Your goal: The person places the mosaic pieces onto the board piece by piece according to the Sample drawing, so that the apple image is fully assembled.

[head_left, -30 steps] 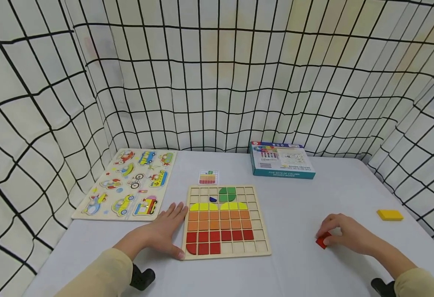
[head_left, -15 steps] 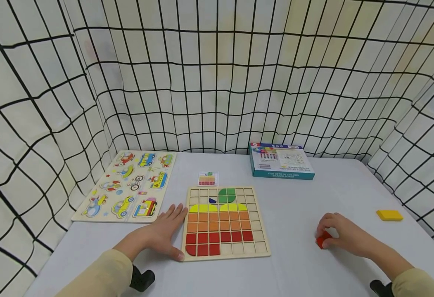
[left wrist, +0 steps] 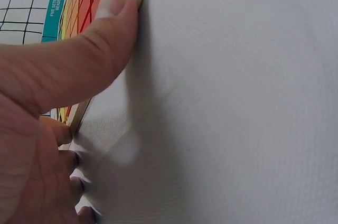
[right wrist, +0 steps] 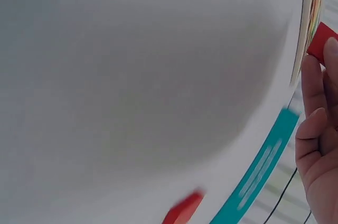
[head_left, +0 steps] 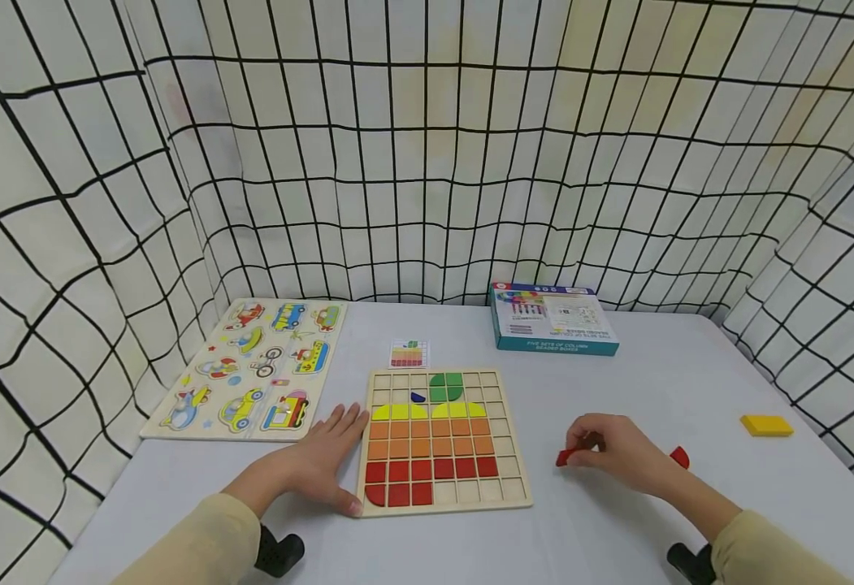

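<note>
My left hand lies with spread fingers along the left edge of a wooden grid board, its thumb resting on the near corner. Rows of red, orange and yellow pieces fill part of the board, with a green shape and a small dark blue piece above them. To the right of the board, my right hand pinches a red square tile between thumb and fingertip, held up off the table. Behind that hand, a red piece with a curved side lies on the cloth.
A yellow block sits at the far right. A boxed set stands at the back, and a small pattern card lies behind the board. On the left is a vehicle puzzle board. Black netting encloses the table.
My right hand has moved left toward the board with the red tile in its pinch. The curved red piece has come into sight behind it. My left hand has stayed put.
</note>
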Motion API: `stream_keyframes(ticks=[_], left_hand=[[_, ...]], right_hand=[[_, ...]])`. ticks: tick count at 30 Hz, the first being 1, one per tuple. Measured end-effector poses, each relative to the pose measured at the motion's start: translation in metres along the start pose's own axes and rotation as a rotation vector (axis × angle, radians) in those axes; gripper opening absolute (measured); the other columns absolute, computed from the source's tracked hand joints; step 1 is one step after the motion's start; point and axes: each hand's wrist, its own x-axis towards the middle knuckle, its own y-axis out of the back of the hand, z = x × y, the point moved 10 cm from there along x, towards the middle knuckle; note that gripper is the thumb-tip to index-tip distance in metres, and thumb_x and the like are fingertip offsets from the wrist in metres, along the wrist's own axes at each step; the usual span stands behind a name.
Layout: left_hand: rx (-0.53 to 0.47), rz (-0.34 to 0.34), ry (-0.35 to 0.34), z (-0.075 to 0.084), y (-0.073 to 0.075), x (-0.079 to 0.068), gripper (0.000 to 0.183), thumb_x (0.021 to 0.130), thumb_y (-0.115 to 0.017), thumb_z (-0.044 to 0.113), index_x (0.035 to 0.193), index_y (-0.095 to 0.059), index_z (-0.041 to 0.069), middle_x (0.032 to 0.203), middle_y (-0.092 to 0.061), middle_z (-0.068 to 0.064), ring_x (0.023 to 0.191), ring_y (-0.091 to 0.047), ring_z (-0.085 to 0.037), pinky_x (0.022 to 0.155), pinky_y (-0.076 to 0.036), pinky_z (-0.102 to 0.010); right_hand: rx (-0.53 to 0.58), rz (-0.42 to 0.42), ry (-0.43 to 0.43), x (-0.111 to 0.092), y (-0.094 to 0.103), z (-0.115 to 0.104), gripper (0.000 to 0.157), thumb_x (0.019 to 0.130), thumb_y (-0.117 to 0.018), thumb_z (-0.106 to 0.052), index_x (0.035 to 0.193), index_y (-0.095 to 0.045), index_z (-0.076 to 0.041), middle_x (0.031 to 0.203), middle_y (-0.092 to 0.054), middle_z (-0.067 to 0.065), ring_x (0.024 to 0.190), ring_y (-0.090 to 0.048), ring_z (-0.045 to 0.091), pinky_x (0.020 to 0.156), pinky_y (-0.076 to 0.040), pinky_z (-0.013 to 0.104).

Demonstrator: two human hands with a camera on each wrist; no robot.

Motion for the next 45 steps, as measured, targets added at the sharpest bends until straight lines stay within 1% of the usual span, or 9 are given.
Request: stream_keyframes(ticks=[6, 11, 15, 18, 25, 31, 39, 42, 45], left_hand=[[-0.004, 0.0, 0.002, -0.001, -0.001, -0.001, 0.124, 0.069, -0.092, 0.043, 0.162, -0.02, 0.001, 0.171, -0.012, -0.023, 0.158, -0.002, -0.048, 0.126, -0.009, -0.067], [-0.008, 0.001, 0.001, -0.002, -0.002, -0.001, 0.124, 0.069, -0.092, 0.043, 0.162, -0.02, 0.001, 0.171, -0.012, -0.023, 0.158, -0.002, -0.048, 0.126, -0.009, -0.067], [-0.007, 0.001, 0.002, -0.004, -0.003, 0.0, 0.124, 0.069, -0.092, 0.044, 0.162, -0.02, 0.002, 0.171, -0.012, -0.022, 0.158, -0.003, -0.047, 0.126, -0.01, -0.067], [-0.005, 0.001, -0.002, -0.004, -0.004, 0.001, 0.124, 0.07, -0.091, 0.044, 0.162, -0.021, 0.001, 0.171, -0.013, -0.022, 0.158, -0.003, -0.047, 0.126, -0.01, -0.067], [-0.002, 0.003, -0.01, -0.003, -0.003, 0.001, 0.124, 0.07, -0.091, 0.044, 0.162, -0.02, 0.001, 0.171, -0.012, -0.022, 0.158, -0.003, -0.047, 0.126, -0.01, -0.066], [-0.004, 0.002, -0.006, -0.002, -0.001, 0.0, 0.123, 0.071, -0.091, 0.043, 0.162, -0.02, 0.001, 0.171, -0.012, -0.022, 0.158, -0.003, -0.047, 0.126, -0.009, -0.066], [0.002, 0.005, -0.001, -0.003, -0.002, 0.0, 0.123, 0.07, -0.091, 0.043, 0.162, -0.021, 0.001, 0.171, -0.013, -0.022, 0.158, -0.004, -0.046, 0.127, -0.01, -0.065], [0.005, 0.007, -0.006, -0.003, -0.001, 0.0, 0.123, 0.07, -0.091, 0.042, 0.162, -0.021, 0.001, 0.171, -0.013, -0.022, 0.158, -0.004, -0.047, 0.126, -0.01, -0.066], [0.007, 0.011, -0.007, -0.002, -0.001, 0.0, 0.123, 0.07, -0.091, 0.043, 0.162, -0.021, 0.001, 0.171, -0.013, -0.022, 0.158, -0.004, -0.047, 0.126, -0.01, -0.066]], right_hand=[[0.08, -0.056, 0.0, 0.026, -0.037, -0.04, 0.006, 0.091, -0.078, -0.014, 0.093, -0.073, -0.014, 0.092, -0.07, -0.003, 0.083, -0.061, 0.014, 0.073, -0.055, 0.016], [0.098, -0.087, 0.015, 0.044, -0.067, -0.071, 0.004, 0.091, -0.078, -0.016, 0.091, -0.075, -0.013, 0.088, -0.07, -0.006, 0.078, -0.059, 0.013, 0.069, -0.052, 0.016], [0.112, -0.129, 0.023, 0.052, -0.088, -0.09, 0.008, 0.092, -0.078, -0.019, 0.091, -0.077, -0.011, 0.086, -0.072, -0.007, 0.079, -0.058, 0.011, 0.067, -0.05, 0.016], [0.123, -0.147, 0.027, 0.054, -0.098, -0.101, 0.008, 0.092, -0.077, -0.019, 0.09, -0.078, -0.011, 0.084, -0.073, -0.008, 0.079, -0.057, 0.01, 0.065, -0.049, 0.016], [0.091, -0.14, 0.009, 0.053, -0.106, -0.111, 0.005, 0.09, -0.079, -0.016, 0.087, -0.078, -0.013, 0.079, -0.071, -0.009, 0.074, -0.055, 0.01, 0.061, -0.049, 0.017], [-0.003, -0.119, 0.025, 0.054, -0.108, -0.115, 0.003, 0.089, -0.08, -0.016, 0.089, -0.08, -0.013, 0.081, -0.073, -0.008, 0.076, -0.057, 0.006, 0.069, -0.052, 0.017], [-0.113, -0.099, 0.085, 0.056, -0.11, -0.123, 0.005, 0.088, -0.081, -0.016, 0.089, -0.082, -0.011, 0.082, -0.076, -0.008, 0.078, -0.059, 0.002, 0.076, -0.057, 0.019], [-0.122, -0.098, 0.098, 0.056, -0.11, -0.124, 0.004, 0.087, -0.082, -0.014, 0.09, -0.082, -0.011, 0.082, -0.076, -0.008, 0.077, -0.059, 0.0, 0.074, -0.056, 0.017], [-0.097, -0.1, 0.089, 0.055, -0.109, -0.124, 0.003, 0.087, -0.081, -0.013, 0.09, -0.082, -0.012, 0.081, -0.076, -0.008, 0.075, -0.058, 0.001, 0.071, -0.055, 0.016]])
